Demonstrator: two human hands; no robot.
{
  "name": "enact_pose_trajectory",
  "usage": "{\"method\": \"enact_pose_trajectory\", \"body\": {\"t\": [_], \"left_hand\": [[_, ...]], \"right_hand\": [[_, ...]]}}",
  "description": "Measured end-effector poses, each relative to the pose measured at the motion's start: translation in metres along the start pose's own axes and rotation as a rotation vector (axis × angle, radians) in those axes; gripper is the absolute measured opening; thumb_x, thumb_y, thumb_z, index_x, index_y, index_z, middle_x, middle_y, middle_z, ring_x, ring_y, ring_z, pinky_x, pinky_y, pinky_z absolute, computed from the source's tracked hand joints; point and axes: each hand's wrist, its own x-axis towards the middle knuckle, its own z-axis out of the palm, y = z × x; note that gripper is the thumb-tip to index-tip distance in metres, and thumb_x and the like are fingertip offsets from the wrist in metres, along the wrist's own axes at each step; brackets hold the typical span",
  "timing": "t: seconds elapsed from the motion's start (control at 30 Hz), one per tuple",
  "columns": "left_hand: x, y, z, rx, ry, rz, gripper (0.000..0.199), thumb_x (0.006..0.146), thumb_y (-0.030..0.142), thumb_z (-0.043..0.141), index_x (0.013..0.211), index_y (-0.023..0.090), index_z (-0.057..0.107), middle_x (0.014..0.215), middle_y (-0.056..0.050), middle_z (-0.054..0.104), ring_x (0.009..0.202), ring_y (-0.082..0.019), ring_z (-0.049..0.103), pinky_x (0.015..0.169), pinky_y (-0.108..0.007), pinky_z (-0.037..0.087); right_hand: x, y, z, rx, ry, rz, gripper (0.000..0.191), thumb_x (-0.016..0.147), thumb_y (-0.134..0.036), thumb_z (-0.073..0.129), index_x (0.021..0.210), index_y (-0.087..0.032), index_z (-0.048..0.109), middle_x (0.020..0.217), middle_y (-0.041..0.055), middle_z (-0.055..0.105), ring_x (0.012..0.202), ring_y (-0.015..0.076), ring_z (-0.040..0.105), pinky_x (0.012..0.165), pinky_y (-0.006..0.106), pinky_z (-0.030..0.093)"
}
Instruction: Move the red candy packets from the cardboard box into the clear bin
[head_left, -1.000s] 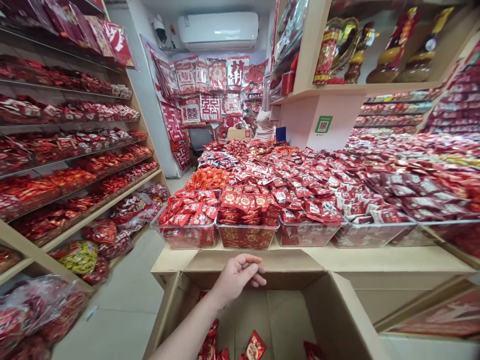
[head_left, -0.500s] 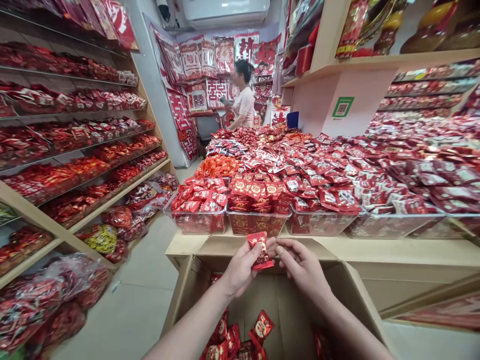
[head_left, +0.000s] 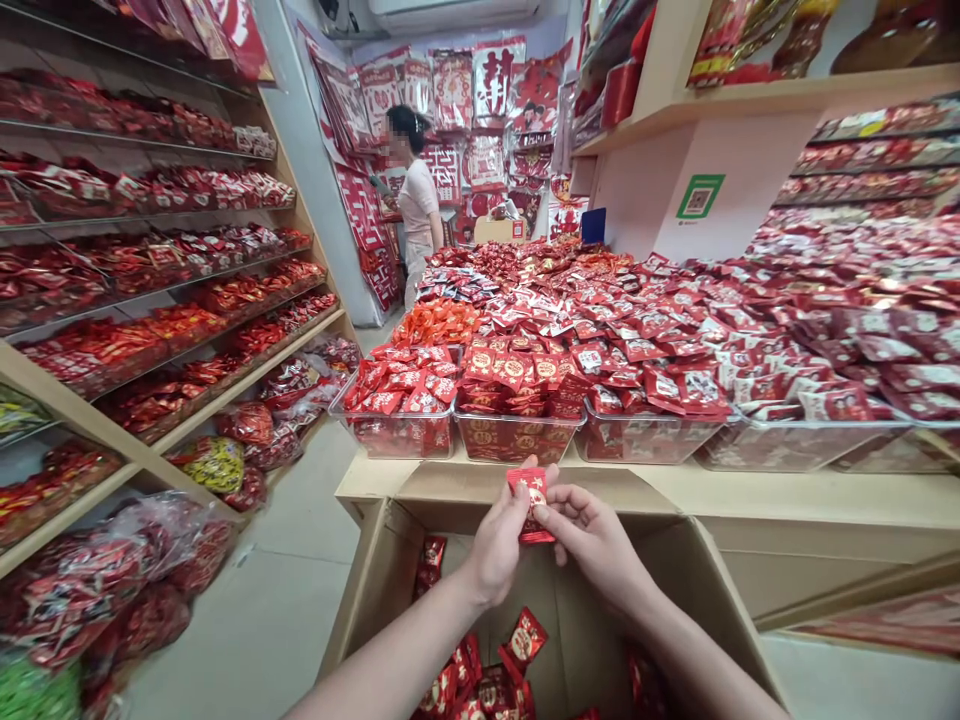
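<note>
Above an open cardboard box (head_left: 360, 590), a small red wrapped candy (head_left: 534, 505) with pale printing is held upright between both my hands. My left hand (head_left: 501, 540) grips its left side, thumb on the front and fingertips showing behind the top. My right hand (head_left: 592, 530) pinches the lower right part, its thumb pressed on the front and its fingers curled near the edge. Down in the box lie several similar red wrapped candies (head_left: 523, 640), mostly toward the left, partly hidden by my left forearm.
Clear plastic bins (head_left: 517, 440) heaped with red packets line the wooden counter (head_left: 645, 480) ahead. Packed shelves (head_left: 161, 215) rise at left, with bagged goods (head_left: 97, 580) on the floor below. A person in a pale top (head_left: 420, 195) stands at the back.
My right hand has come in from beside the candy and now pinches it too. The view has shifted slightly. The person at the back has moved left.
</note>
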Motion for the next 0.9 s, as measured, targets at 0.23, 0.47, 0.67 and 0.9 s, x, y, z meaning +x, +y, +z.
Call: {"method": "enact_pose_trajectory", "body": {"t": [0.23, 0.47, 0.67, 0.9], "left_hand": [[0.002, 0.011, -0.009, 0.475, 0.036, 0.146, 0.021, 0.065, 0.028, 0.065, 0.081, 0.014, 0.061, 0.076, -0.004, 0.063, 0.072, -0.015, 0.055, 0.069, -0.025, 0.042], [0.001, 0.02, -0.015, 0.595, 0.019, 0.127, 0.018, 0.066, 0.031, 0.063, 0.07, 0.015, 0.056, 0.062, 0.002, 0.055, 0.057, -0.009, 0.046, 0.056, -0.02, 0.036], [0.001, 0.021, -0.011, 0.575, 0.045, 0.159, 0.021, 0.07, 0.034, 0.058, 0.064, 0.015, 0.054, 0.058, 0.003, 0.05, 0.055, -0.009, 0.043, 0.055, -0.02, 0.034], [0.003, 0.014, -0.013, 0.534, 0.096, 0.143, 0.019, 0.067, 0.033, 0.061, 0.075, 0.016, 0.059, 0.064, 0.001, 0.055, 0.061, -0.011, 0.048, 0.059, -0.021, 0.038]], "right_hand": [[-0.004, 0.002, -0.014, -0.062, -0.065, -0.027, 0.023, 0.066, -0.032, 0.064, 0.08, -0.015, 0.057, 0.068, 0.0012, 0.059, 0.063, 0.0119, 0.055, 0.055, 0.023, 0.045], [-0.004, 0.005, -0.017, -0.138, -0.095, -0.036, 0.021, 0.07, -0.035, 0.059, 0.076, -0.014, 0.058, 0.067, 0.0027, 0.062, 0.061, 0.0133, 0.056, 0.058, 0.026, 0.046], [-0.003, 0.004, -0.018, -0.107, -0.082, -0.054, 0.022, 0.07, -0.036, 0.059, 0.077, -0.015, 0.058, 0.066, 0.0025, 0.062, 0.061, 0.0136, 0.056, 0.059, 0.027, 0.046], [-0.002, 0.008, -0.011, -0.126, -0.02, -0.074, 0.027, 0.067, -0.04, 0.061, 0.078, -0.016, 0.059, 0.069, 0.0033, 0.062, 0.061, 0.0142, 0.055, 0.056, 0.027, 0.047]]}}
